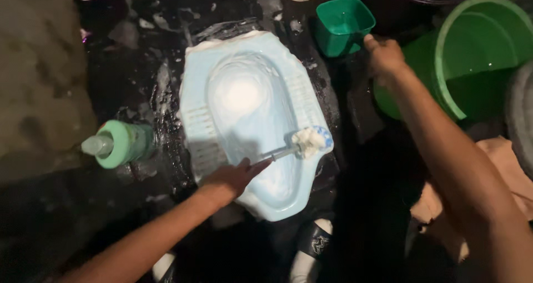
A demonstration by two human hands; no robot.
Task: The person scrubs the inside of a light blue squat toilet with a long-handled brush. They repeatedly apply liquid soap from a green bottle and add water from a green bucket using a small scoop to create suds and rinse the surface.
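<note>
Pale blue pan: squat toilet pan set in the dark wet floor, centre of view, long axis running top to bottom; bowl coated in white foam.
Brush: toilet brush laid across the pan's lower right; foamy white head pressed on the right foot tread, handle angled down-left.
Left hand: left hand closed around the brush handle end, index finger stretched along the shaft; hand held over the pan's lower edge.
Right hand: right hand closed on the handle of the green dipper; fingers hidden behind the hand, so the grip is seen only from the back.
Dipper: square, green, held upright just beyond the pan's upper right corner.
Bucket: large green bucket just right of the dipper hand, water visible inside.
Bottle: green cleaner bottle with pale nozzle, stood on the floor left of the pan, apart from it.
Floor: black, wet, flecked with foam around the pan rim.
Cloth: peach-coloured cloth seen at lower right, under the right forearm.
</note>
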